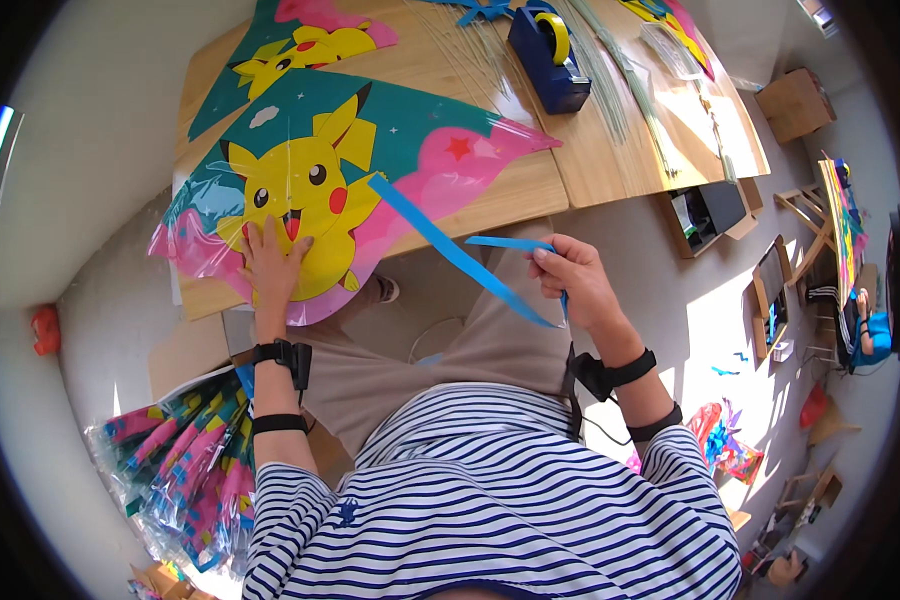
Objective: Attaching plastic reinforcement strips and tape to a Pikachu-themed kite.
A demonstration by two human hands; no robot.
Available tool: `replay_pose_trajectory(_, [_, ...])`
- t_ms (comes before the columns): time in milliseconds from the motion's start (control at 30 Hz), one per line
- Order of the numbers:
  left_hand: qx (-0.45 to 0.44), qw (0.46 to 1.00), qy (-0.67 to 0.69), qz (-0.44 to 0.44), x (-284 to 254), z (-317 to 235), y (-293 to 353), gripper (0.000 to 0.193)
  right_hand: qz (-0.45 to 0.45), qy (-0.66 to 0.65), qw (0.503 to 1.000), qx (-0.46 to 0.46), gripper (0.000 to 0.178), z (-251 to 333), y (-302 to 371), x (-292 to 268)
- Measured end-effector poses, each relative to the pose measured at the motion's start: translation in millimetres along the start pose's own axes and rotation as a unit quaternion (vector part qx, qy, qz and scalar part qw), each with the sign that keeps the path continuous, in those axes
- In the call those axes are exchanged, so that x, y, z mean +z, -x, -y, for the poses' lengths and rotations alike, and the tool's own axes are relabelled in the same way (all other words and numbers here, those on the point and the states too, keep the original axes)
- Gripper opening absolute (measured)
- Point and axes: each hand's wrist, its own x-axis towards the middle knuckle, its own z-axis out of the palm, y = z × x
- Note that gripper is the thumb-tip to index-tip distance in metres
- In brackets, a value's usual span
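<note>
Wooden table [530, 190] | left hand [273, 262] spread on kite [320, 180] edge | right hand [575, 280] pinching blue strip [450, 248]

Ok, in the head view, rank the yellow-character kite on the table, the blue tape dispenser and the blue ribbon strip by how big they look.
1. Kite, under the left hand: largest by far.
2. Blue ribbon strip, pinched in the right hand: long but thin.
3. Tape dispenser: shorter but bulkier, and farther from the camera, so ranks 2 and 3 are unsure.
</note>
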Motion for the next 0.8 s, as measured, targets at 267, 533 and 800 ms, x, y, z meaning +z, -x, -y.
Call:
replay_pose_trajectory(267, [0.112,0.993,-0.011,0.043,-14.6,73.9,-102.8,0.084,-0.016,-0.046,0.996,0.075,0.027,2.4,-23.0,30.9])
replay_pose_trajectory(533, [0.137,0.988,0.018,-0.062,-47.6,14.5,-113.7,0.067,0.010,-0.059,0.988,0.139,0.033,-3.0,-43.3,47.4])
replay_pose_trajectory(800, [0.161,0.846,0.486,0.150,-16.6,-144.5,50.4,0.041,0.071,-0.124,0.964,0.225,0.036,-26.6,-44.4,40.8])
